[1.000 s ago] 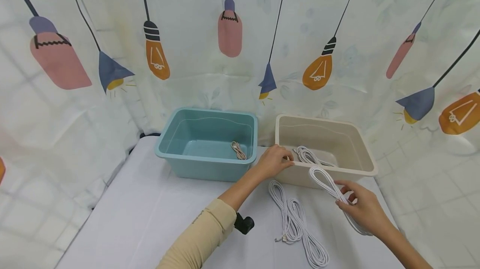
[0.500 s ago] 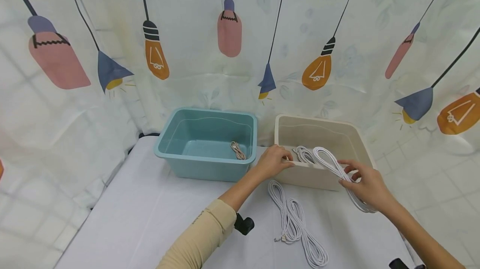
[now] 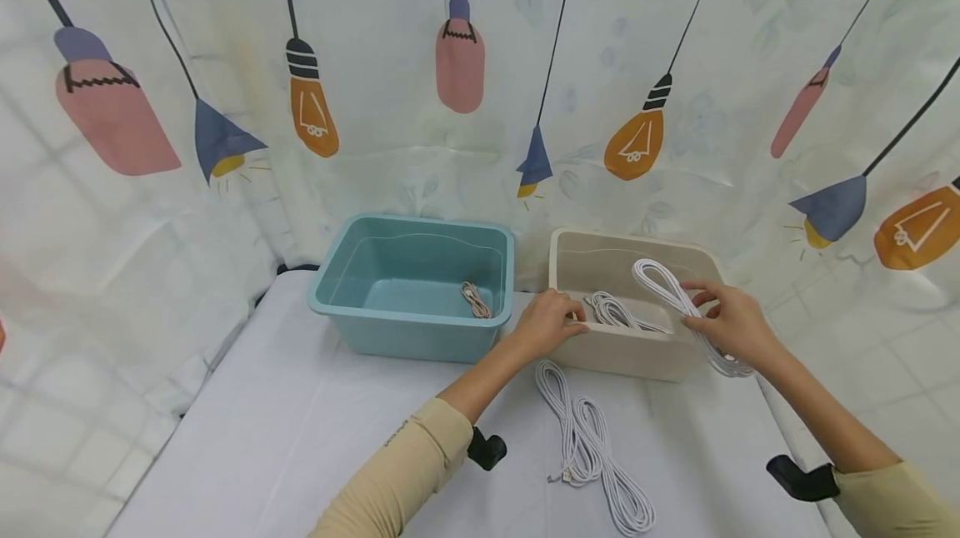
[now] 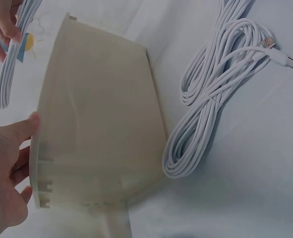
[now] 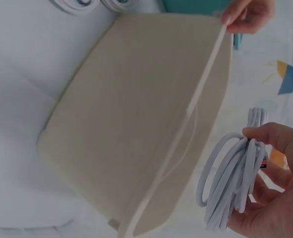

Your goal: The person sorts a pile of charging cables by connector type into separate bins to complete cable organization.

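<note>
I've got the right hand (image 3: 731, 323) up over the beige bin (image 3: 678, 356) now, fingers and thumb curled round a bundled white cable (image 3: 671, 295), pinched near the middle of the coil. The bundle's long axis runs on a slant: its looped end points up and away toward the far left of the bin's mouth, its other end trails down past the near right corner, outside the rim. So the thing in the grip sits above and a touch right of the opening, and the way in is down and leftward, judging by the head view. The right wrist view agrees: strands gathered in the fingers (image 5: 280, 136), bin rim just beside them. My left hand (image 3: 546, 323) is on the near left corner of that same bin, thumb over the rim and fingers against the outer wall, clamped on the plastic and holding it. Inside the bin there's already a second white coil (image 3: 611, 311), lying toward the left half, between the two hands. On the white tablecloth (image 3: 300, 438), just in front of the bin, a loose double coil of cable (image 3: 588, 446) lies with its plug end near me, closer to the left hand than the right. The teal bin (image 3: 412, 330) stands just left, with a small tan cord (image 3: 476, 300) in it
</note>
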`<action>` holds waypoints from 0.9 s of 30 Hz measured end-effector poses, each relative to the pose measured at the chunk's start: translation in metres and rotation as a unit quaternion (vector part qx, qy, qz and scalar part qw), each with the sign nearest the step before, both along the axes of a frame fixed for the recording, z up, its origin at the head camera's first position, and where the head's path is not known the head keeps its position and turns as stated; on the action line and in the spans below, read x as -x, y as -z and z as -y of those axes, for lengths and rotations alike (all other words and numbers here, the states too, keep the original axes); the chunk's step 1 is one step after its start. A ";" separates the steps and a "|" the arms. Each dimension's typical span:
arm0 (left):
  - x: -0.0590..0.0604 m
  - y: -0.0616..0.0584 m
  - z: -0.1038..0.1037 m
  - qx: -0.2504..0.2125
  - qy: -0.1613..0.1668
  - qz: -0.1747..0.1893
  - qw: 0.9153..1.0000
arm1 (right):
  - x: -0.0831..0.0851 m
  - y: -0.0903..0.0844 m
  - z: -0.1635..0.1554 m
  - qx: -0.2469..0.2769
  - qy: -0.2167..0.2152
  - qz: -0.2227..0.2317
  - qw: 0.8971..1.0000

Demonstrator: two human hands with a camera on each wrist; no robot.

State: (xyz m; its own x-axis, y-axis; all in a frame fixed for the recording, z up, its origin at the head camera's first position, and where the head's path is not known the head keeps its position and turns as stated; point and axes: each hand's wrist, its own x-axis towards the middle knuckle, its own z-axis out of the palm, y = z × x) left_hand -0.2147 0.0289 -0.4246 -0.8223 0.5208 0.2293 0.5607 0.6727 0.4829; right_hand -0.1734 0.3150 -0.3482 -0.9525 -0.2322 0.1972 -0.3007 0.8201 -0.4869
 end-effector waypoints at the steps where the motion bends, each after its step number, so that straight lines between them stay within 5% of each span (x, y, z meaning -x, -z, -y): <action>1: 0.000 0.000 0.000 0.000 0.000 0.001 1.000 | 0.004 -0.001 -0.001 -0.001 0.001 0.001 1.000; 27: 0.000 -0.002 0.001 0.020 0.001 -0.011 1.000 | 0.076 -0.005 -0.024 -0.044 0.051 0.037 0.997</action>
State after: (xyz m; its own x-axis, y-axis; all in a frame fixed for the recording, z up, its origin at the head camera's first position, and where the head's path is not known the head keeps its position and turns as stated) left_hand -0.2147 0.0280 -0.4226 -0.8157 0.5322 0.2267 0.5731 0.6900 0.4422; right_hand -0.2498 0.3390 -0.3429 -0.9831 -0.1475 0.1083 -0.1800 0.8853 -0.4287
